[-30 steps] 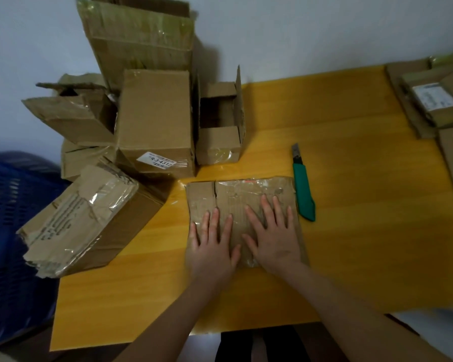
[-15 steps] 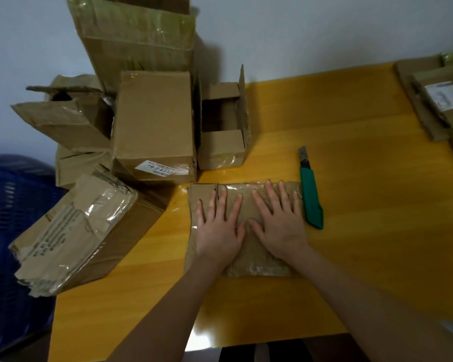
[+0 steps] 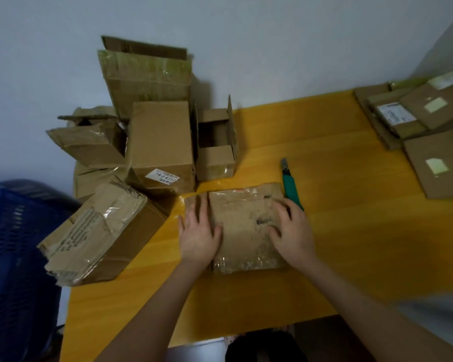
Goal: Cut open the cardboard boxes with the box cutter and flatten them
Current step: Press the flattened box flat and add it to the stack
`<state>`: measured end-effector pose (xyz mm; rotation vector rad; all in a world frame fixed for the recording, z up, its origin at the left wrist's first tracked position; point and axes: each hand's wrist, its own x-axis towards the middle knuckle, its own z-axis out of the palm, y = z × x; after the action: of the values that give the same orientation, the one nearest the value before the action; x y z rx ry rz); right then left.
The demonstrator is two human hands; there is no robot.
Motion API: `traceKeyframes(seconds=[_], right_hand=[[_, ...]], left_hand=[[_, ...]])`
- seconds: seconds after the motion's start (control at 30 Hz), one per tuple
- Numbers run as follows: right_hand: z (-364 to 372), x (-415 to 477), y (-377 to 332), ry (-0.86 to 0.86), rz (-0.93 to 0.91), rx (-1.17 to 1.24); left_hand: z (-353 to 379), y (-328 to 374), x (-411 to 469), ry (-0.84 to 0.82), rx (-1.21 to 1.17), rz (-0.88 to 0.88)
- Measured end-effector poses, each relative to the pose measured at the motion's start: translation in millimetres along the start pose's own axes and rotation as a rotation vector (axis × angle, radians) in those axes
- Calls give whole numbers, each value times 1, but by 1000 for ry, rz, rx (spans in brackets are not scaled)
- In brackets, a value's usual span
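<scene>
A flattened cardboard box (image 3: 243, 231) with clear tape lies on the yellow table (image 3: 324, 231) in front of me. My left hand (image 3: 198, 235) lies flat on its left part, fingers straight. My right hand (image 3: 292, 231) presses on its right part with the fingers bent down onto the cardboard. The green box cutter (image 3: 290, 185) lies on the table just beyond my right hand, blade end pointing away. Neither hand touches it.
Several unflattened boxes crowd the table's far left: a labelled closed box (image 3: 161, 145), a small open box (image 3: 216, 145), a tall box (image 3: 145, 77) behind, a crushed taped box (image 3: 100, 231) in front. Flattened cardboard (image 3: 426, 131) is stacked at far right. A blue crate (image 3: 13, 257) stands left.
My hands have moved apart, the left toward the cardboard's left edge and the right toward its right edge near the cutter. My right fingers have bent. The view has shifted.
</scene>
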<state>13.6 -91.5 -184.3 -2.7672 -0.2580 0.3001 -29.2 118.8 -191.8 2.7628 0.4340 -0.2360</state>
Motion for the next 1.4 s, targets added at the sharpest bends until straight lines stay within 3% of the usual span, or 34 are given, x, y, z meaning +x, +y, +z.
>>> traceKeyframes(seconds=[0.1,0.27,0.43,0.57,0.67,0.77,0.87,1.03,1.2,1.4], right_hand=[[-11,-31,13,39,240,182],[-16,-37,-14,-173,506,706],[-45,-32,-22,-111,598,811],[-96,-31,17,-58,574,974],[-138,-28,44,26,562,988],[-169,-20,76,108,535,970],[-189,-11,114,156,480,875],[-214,21,191,204,468,743],[-249,47,287,221,539,593],[-292,74,374,220,605,241]], left_hand=[[-13,-9,-21,29,-198,-192],[-18,-3,-31,-124,-598,-432],[-26,12,-35,-129,-743,-489],[-32,38,-35,-195,-1103,-547],[-41,76,-29,-408,-1272,-470],[-54,116,-10,-511,-1309,-410],[-62,159,12,-461,-1271,-347],[-45,254,42,-235,-1111,-300],[-17,353,52,-377,-1100,-262],[3,456,56,-299,-1157,-259]])
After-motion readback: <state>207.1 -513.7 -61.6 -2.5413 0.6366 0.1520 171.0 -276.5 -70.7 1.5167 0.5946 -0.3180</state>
